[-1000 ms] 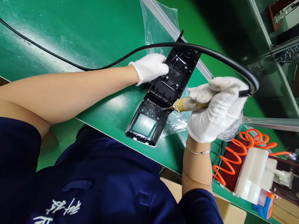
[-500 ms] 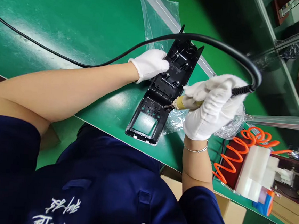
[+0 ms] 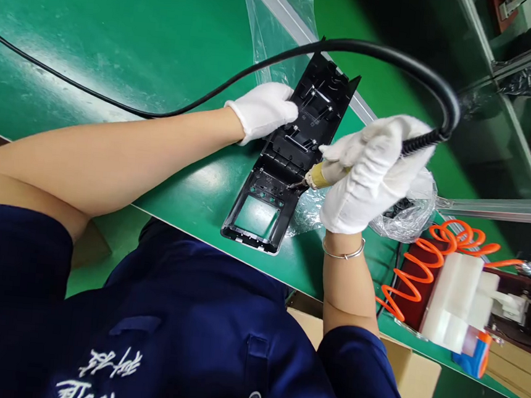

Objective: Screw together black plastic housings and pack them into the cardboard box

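Black plastic panel (image 3: 288,157) lies flat on the green tabletop (image 3: 145,33), close to its near edge, and we work on it with both gloved hands. Our left hand (image 3: 263,109) presses on the panel's left side with fingers spread flat, closed on nothing, while our right hand (image 3: 374,171) keeps a full grip clamped around the corded hand tool (image 3: 326,174), whose metal tip touches the panel just above its rectangular window. We judge the work to be partway through: the tip sits at one spot on the right rim, and we cannot tell which other spots are finished. Black cable (image 3: 389,58) arches from the tool over the panel's far end and trails off toward the tabletop's left edge. Clear plastic bags (image 3: 281,21) lie beyond and right of the panel, crowding that side; an orange coiled hose (image 3: 407,279) sits past the right corner. Leftward the tabletop offers open room.
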### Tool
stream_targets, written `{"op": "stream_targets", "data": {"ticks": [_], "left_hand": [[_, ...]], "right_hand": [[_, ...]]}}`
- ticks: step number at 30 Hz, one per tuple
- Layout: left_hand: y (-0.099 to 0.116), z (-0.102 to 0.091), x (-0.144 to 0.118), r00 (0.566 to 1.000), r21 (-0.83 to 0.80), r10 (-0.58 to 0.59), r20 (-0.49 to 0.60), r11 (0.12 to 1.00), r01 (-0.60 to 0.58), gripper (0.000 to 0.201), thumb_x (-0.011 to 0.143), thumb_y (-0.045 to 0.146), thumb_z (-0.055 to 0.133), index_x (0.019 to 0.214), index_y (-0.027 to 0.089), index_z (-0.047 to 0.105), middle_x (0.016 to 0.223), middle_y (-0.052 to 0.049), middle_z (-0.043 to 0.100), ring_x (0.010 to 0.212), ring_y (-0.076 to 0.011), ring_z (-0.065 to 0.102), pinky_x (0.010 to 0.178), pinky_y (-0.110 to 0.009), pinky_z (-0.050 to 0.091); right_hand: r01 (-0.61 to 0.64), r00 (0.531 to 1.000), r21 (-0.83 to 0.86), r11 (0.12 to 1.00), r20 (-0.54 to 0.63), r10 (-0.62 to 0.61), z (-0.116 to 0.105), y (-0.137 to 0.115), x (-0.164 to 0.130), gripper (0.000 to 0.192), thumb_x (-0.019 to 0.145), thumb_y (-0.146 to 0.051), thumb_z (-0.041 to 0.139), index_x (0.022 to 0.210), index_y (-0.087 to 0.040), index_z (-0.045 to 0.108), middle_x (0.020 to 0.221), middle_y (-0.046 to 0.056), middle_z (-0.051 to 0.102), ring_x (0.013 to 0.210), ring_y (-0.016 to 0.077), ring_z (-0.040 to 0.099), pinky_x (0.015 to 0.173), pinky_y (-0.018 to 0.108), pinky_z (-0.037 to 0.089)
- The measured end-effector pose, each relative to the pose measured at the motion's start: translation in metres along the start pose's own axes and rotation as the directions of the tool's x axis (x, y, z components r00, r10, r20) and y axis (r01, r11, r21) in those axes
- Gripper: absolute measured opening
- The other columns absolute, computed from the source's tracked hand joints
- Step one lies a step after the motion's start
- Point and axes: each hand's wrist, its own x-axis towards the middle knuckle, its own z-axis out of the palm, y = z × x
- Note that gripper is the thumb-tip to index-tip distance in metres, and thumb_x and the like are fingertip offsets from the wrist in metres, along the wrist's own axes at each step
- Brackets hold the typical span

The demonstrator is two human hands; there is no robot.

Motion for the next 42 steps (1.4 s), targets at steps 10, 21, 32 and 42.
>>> {"op": "stream_targets", "data": {"ticks": [10, 21, 32, 42], "left_hand": [[0.001, 0.000, -0.001, 1.000, 0.087, 0.021, -0.020, 0.996, -0.019, 0.012, 0.076, 0.015, 0.055, 0.067, 0.020, 0.051, 0.074, -0.001, 0.053, 0.072, -0.0163, 0.049, 0.079, -0.036, 0.043], [-0.002, 0.000, 0.000, 0.999, 0.117, 0.029, -0.036, 0.993, -0.024, 0.017, 0.078, 0.017, 0.057, 0.065, 0.022, 0.048, 0.072, -0.001, 0.047, 0.072, -0.0191, 0.048, 0.082, -0.040, 0.041], [0.002, -0.002, -0.002, 1.000, 0.058, 0.025, 0.019, 0.998, -0.026, 0.010, 0.076, 0.020, 0.058, 0.066, 0.021, 0.055, 0.075, -0.003, 0.058, 0.079, -0.0216, 0.057, 0.085, -0.041, 0.047], [-0.003, -0.003, 0.002, 0.999, 0.084, 0.030, 0.028, 0.996, -0.032, 0.003, 0.072, 0.025, 0.057, 0.072, 0.022, 0.058, 0.083, -0.006, 0.063, 0.090, -0.0277, 0.065, 0.088, -0.043, 0.048]], "right_hand": [[-0.091, 0.994, -0.150, 0.984, -0.078, 0.080, 0.003, 0.002, 0.000, 0.050, 0.089, -0.078, 0.061, 0.100, -0.030, 0.056, 0.083, -0.005, 0.058, 0.051, 0.0068, 0.054, 0.048, 0.024, 0.056], [-0.237, 0.971, -0.192, 0.952, -0.066, 0.228, -0.006, 0.013, -0.009, 0.042, 0.092, -0.074, 0.060, 0.110, -0.035, 0.061, 0.107, 0.001, 0.065, 0.098, 0.0181, 0.072, 0.077, 0.033, 0.069], [-0.076, 0.989, -0.153, 0.985, -0.135, 0.056, 0.003, 0.001, -0.002, 0.047, 0.090, -0.073, 0.066, 0.101, -0.029, 0.054, 0.086, -0.004, 0.058, 0.047, 0.0055, 0.042, 0.043, 0.023, 0.047], [-0.191, 0.980, -0.100, 0.976, -0.074, 0.184, 0.000, 0.006, -0.006, 0.050, 0.094, -0.076, 0.057, 0.105, -0.028, 0.053, 0.081, -0.004, 0.056, 0.049, 0.0060, 0.052, 0.045, 0.023, 0.050]]}}
